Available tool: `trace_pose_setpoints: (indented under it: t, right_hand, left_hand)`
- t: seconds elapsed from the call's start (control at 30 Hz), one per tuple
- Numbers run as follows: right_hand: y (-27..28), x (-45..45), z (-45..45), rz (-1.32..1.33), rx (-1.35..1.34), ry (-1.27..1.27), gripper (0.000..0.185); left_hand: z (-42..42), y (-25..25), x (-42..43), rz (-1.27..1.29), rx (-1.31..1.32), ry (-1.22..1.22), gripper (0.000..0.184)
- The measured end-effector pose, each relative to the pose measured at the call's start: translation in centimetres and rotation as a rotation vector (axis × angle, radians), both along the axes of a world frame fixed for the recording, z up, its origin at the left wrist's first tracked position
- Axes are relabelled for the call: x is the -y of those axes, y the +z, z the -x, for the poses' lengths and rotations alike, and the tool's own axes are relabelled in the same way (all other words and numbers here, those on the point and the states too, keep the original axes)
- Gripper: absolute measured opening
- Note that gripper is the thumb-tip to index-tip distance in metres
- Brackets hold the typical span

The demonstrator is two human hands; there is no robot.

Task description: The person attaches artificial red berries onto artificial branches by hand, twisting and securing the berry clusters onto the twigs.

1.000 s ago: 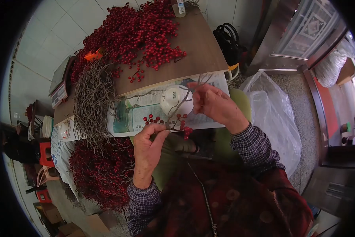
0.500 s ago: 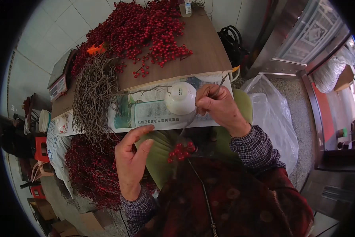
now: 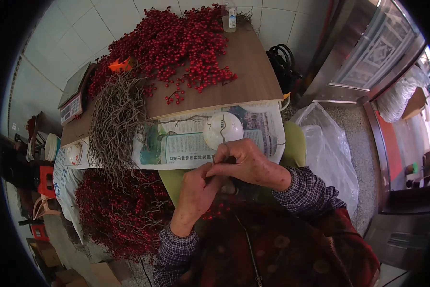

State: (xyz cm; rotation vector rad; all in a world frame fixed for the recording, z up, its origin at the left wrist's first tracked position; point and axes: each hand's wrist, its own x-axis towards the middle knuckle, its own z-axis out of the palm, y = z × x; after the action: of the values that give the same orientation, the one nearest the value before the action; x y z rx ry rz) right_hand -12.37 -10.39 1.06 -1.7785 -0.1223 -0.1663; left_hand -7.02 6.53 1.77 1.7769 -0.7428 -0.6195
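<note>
My two hands meet over my lap at the table's front edge. My right hand [image 3: 253,165] is closed round a berry twig [image 3: 223,129], whose bare tip rises in front of a white upturned bowl [image 3: 231,129]. My left hand [image 3: 195,196] pinches the same twig just below, its fingertips against the right ones. Most of the stem is hidden by the fingers. Red berries [image 3: 217,210] show dimly beneath the hands, beside the left wrist. A thin bare twig [image 3: 184,119] lies on the newspaper [image 3: 186,146], reaching towards the bowl.
Heaped red berry sprigs [image 3: 172,48] cover the back of the wooden table [image 3: 248,67]. Bare twigs [image 3: 117,119] hang over its front edge at left, near a scale [image 3: 71,107]. More berry branches [image 3: 121,210] stand below. A plastic bag [image 3: 327,153] lies at right.
My left hand, open half a second ago, has moved up and right and closed on the twig. My right hand has come down and left to meet it.
</note>
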Motion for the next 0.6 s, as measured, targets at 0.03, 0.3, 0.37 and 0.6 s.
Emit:
trace_pose_setpoints:
  t: [0.03, 0.3, 0.37, 0.6]
  right_hand:
    - [-0.2, 0.3, -0.3, 0.058, 0.004, 0.055, 0.012]
    - [-2.5, 9.8, -10.6, 0.620, 0.447, -0.566, 0.041]
    - [-3.7, 11.1, -12.7, 0.985, 0.483, -0.692, 0.040]
    - [-5.4, 16.5, -13.8, 0.771, 0.443, -0.611, 0.022]
  left_hand:
    - [-0.3, -0.4, -0.1, 0.043, -0.123, -0.013, 0.011]
    - [-2.2, -2.3, -1.4, 0.022, -0.265, 0.041, 0.009]
    - [-2.3, -2.2, -1.4, 0.023, -0.247, 0.053, 0.010]
    - [-2.8, -2.5, -2.0, 0.051, -0.259, 0.134, 0.010]
